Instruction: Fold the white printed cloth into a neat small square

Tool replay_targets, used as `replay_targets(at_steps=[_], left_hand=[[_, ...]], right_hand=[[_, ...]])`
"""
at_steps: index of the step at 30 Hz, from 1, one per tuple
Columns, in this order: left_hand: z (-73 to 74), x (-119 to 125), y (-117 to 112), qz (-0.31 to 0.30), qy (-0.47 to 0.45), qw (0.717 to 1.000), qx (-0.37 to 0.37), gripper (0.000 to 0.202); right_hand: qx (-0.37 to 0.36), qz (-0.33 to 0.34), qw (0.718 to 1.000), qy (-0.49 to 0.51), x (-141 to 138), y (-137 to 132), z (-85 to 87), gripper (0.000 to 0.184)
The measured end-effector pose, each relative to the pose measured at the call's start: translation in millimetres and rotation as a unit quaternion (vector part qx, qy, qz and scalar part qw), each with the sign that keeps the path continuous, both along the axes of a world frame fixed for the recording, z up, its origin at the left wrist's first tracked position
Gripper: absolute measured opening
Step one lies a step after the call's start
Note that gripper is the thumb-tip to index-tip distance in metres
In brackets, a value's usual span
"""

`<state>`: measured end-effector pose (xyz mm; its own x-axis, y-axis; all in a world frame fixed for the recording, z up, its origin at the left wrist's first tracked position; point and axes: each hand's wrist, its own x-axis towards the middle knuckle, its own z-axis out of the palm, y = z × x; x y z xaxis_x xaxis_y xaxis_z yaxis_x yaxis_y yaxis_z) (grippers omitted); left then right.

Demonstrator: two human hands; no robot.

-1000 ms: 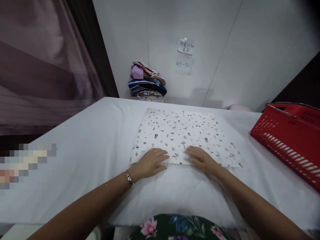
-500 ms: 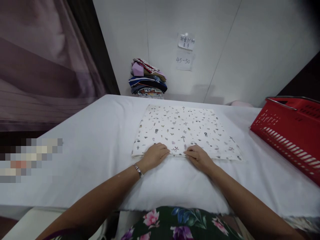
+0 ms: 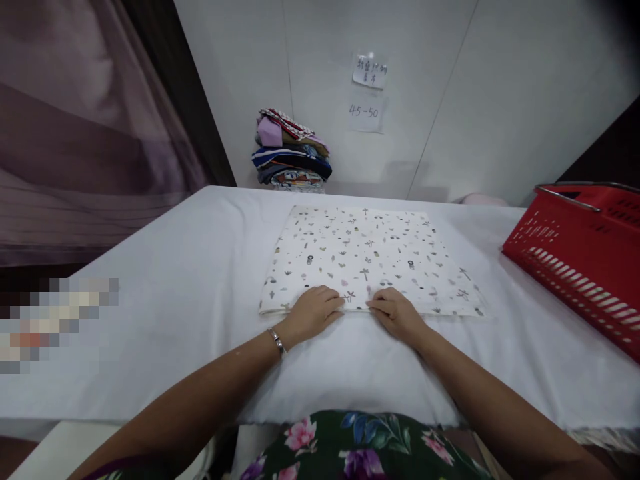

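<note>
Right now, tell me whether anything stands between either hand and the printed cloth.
Nothing visible does: the left hand and right hand both touch the near edge of the printed cloth. The red basket sits apart, off to the right.

Both hands: from loose and spread a second ago to pinched on the near edge.
Left hand (image 3: 311, 313) thumb was apart from its fingers, now drawn in at the near edge of the printed cloth (image 3: 370, 253); bracelet (image 3: 277, 341) has shifted forward and inward with the wrist. Right hand (image 3: 399, 315) was motion-blurred with fingers spread, now sharp, fingertips together on that edge. Fingertip gap slightly narrower. View tipped down a bit; more floral garment (image 3: 375, 440) showing.
</note>
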<state>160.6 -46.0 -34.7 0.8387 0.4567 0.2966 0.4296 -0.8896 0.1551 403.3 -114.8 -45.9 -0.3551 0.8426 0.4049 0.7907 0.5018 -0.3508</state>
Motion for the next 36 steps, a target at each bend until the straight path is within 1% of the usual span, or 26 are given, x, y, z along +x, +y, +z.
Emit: replay_targets(at_steps=[3,7,9,14,18,22,27,32,34,36], left_hand=[[0.0,6.3,1.5,0.006,0.008,1.0,0.01,0.021],[-2.1,11.5,3.5,0.032,-0.03,0.999,-0.028,0.025],[-3.2,12.6,3.8,0.045,-0.048,0.997,-0.045,0.026],[-4.9,13.3,3.5,0.059,-0.049,0.996,-0.047,0.028],[-5.9,13.3,3.7,0.057,-0.036,0.997,-0.033,0.027],[-6.1,13.6,3.3,0.053,-0.026,0.998,-0.008,0.024],[-8.4,14.1,1.2,0.044,0.017,0.998,0.045,0.016],[-13.7,12.2,-0.4,0.015,0.035,0.995,0.091,0.02],[-12.4,11.7,-2.1,0.008,0.041,0.995,0.096,0.022],[-8.9,12.1,-4.4,0.008,0.048,0.995,0.085,0.021]], right_hand=[[0.006,0.003,1.0,-0.002,0.2,-1.1,0.4,0.024],[0.02,0.016,0.999,-0.029,1.2,-3.1,0.6,0.022],[0.028,0.012,0.999,-0.044,1.8,-3.6,0.3,0.022],[0.042,0.0,0.998,-0.054,3.6,-2.4,-2.5,0.024],[0.055,-0.013,0.997,-0.048,4.8,-0.5,-6.1,0.025],[0.055,-0.014,0.996,-0.062,5.1,1.1,-9.1,0.024],[0.057,-0.019,0.996,-0.061,3.3,-0.2,-5.6,0.021],[0.051,0.004,0.995,-0.083,2.5,-2.1,-0.5,0.022],[0.059,0.014,0.994,-0.095,3.0,-1.8,-1.0,0.024],[0.067,0.016,0.992,-0.103,3.6,-1.5,-2.2,0.023]])
